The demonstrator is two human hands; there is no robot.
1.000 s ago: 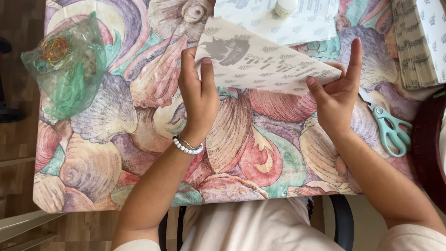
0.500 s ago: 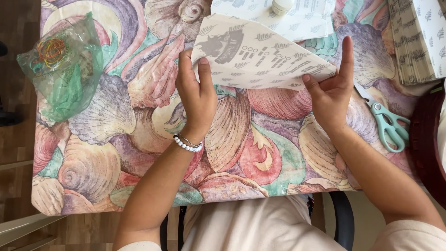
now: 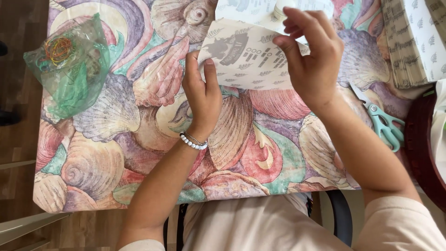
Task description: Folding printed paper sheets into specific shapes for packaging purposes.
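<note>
both hands grip the printed paper sheet: left hand flat, fingers pressing its lower left edge to the shell-patterned tabletop, right hand curled, pinching the lifted right side. to fold well, i judge, keep the left firm and match the edges before creasing. teal scissors lie right, a paper stack beyond.
</note>
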